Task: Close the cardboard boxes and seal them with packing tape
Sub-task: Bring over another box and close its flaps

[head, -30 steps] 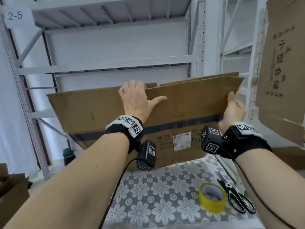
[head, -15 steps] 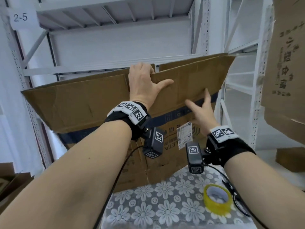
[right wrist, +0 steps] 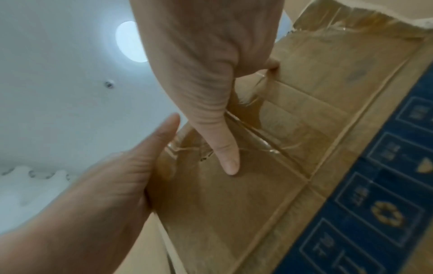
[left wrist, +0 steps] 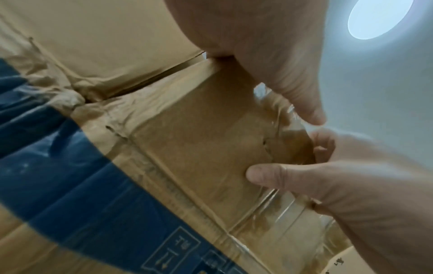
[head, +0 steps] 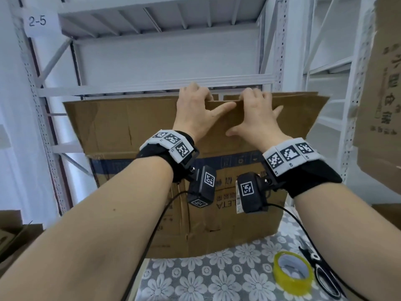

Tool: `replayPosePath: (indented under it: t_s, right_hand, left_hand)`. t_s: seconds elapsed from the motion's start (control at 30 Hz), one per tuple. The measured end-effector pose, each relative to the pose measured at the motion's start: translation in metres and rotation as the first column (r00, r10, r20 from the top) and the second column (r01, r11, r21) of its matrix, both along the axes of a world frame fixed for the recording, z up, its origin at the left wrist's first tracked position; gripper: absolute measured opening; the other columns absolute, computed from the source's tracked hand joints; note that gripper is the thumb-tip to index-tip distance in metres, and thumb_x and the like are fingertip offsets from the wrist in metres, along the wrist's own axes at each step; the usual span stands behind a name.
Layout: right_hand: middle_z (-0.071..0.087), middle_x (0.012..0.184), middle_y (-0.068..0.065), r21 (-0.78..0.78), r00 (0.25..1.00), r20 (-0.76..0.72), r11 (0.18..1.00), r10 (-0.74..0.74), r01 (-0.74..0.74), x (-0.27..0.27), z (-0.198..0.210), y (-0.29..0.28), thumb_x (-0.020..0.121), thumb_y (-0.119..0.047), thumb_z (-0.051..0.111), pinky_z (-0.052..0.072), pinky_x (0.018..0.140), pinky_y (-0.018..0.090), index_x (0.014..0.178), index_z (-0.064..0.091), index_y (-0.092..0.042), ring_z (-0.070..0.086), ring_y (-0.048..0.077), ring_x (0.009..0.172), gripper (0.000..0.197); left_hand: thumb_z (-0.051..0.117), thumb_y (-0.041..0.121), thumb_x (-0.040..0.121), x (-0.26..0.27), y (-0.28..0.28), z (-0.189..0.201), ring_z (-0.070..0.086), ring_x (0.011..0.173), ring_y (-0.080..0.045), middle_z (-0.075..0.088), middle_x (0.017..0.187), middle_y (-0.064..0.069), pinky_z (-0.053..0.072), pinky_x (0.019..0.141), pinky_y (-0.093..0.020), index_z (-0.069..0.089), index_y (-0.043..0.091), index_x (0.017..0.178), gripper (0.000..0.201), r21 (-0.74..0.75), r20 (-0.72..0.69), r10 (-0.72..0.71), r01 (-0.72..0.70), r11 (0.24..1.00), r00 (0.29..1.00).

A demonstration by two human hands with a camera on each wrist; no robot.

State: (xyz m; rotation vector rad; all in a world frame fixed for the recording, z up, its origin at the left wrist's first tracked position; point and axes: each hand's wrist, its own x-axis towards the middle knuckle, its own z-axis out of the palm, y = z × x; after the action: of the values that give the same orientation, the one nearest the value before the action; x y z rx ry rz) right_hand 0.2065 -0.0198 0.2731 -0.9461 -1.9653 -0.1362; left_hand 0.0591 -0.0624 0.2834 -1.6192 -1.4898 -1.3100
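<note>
white tag (head: 37,21) on shelf post: "2-5" | cardboard box (head: 219,216) front, upside down: "LETA" | hanging cardboard sheet (head: 388,88): Chinese characters, unclear

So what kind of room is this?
Probably a storeroom or packing area. Tall white metal shelving carries a bay label reading 2-5, flattened cardboard hangs at the right, and yellow packing tape lies ready beside scissors.
</note>
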Motion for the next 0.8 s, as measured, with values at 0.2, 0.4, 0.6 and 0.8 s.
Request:
replayPosePath:
  t_s: [0.2,0.4,0.6,0.8]
  right_hand:
    - [0.046,0.101,0.0,-0.051,0.991,-0.127,0.998,-0.043,0.036,0.001,-0.009,0.014,0.07,-0.028,0.082,0.019,0.106,0.068,0.094,0.043,-0.02,0.038,0.027,0.115,0.047]
    - [0.041,0.099,0.001,-0.053,0.996,-0.087,0.998,-0.022,0.017,-0.004,-0.012,0.019,0.075,-0.034,0.077,0.015,0.108,0.067,0.092,0.068,-0.015,0.035,0.029,0.116,0.026]
    - [0.049,0.09,-0.006,-0.009,0.978,-0.164,0.991,0.131,-0.134,-0.006,-0.014,0.029,0.07,-0.029,0.081,0.026,0.104,0.06,0.07,0.056,-0.021,0.037,0.023,0.104,0.026]
    - [0.062,0.098,0.002,0.114,0.905,-0.302,0.954,0.3,-0.278,-0.003,-0.011,0.044,0.064,-0.019,0.083,0.027,0.088,0.022,0.078,0.068,-0.011,0.043,0.022,0.109,0.022]
  left_hand:
    - [0.044,0.037,0.099,-0.009,-0.011,-0.013,0.048,0.102,-0.013,0.047,0.121,-0.009,0.039,0.085,-0.024,0.041,0.005,0.125,0.041,0.12,0.157,-0.12,0.101,0.988,0.98]
    - [0.013,0.057,0.096,-0.035,-0.024,-0.036,0.054,0.091,-0.018,0.063,0.095,-0.003,0.034,0.078,-0.026,0.063,0.006,0.095,0.071,-0.026,0.214,-0.063,0.07,0.997,0.975]
    - [0.022,0.042,0.102,-0.052,-0.016,-0.042,0.01,0.146,-0.018,0.019,0.159,0.005,0.005,0.115,-0.046,0.071,0.025,0.106,0.052,-0.189,0.085,0.289,-0.27,0.944,0.953]
    - [0.038,0.055,0.093,-0.082,-0.014,-0.035,-0.01,0.147,-0.031,-0.005,0.161,-0.003,-0.005,0.111,-0.067,0.041,0.04,0.139,0.049,-0.43,-0.118,0.563,-0.553,0.713,0.818]
